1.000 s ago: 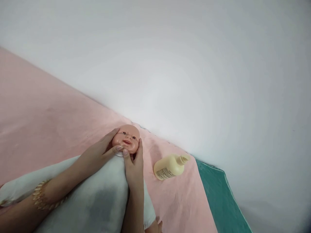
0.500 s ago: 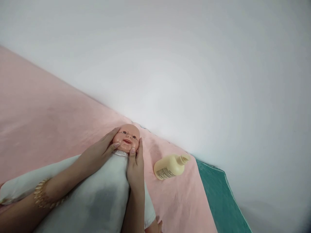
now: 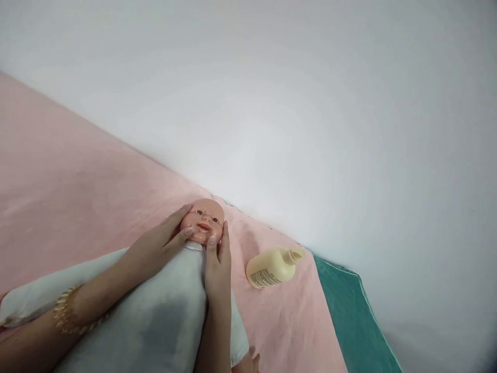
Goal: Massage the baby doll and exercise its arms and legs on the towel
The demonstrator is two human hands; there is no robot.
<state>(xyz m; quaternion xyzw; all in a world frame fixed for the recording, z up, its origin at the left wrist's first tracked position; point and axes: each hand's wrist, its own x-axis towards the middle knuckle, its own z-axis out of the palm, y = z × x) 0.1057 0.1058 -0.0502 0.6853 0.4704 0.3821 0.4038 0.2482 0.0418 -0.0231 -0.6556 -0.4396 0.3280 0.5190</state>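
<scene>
Change noted: the right hand (image 3: pixel 217 268) has moved its thumb up from the neck onto the chin of the bald peach plastic doll head (image 3: pixel 204 219). The left hand (image 3: pixel 155 246) stays cupped on the opposite cheek. Both hands clasp the doll head, which lies face up on the pink bedsheet (image 3: pixel 77 191), close to the white wall (image 3: pixel 310 103). The doll's white cloth body (image 3: pixel 155 311) runs toward the person. A cream plastic bottle (image 3: pixel 272 267) lies just right of the hands, near the sheet's edge and the teal cover (image 3: pixel 349 316). Open sheet lies to the left.
</scene>
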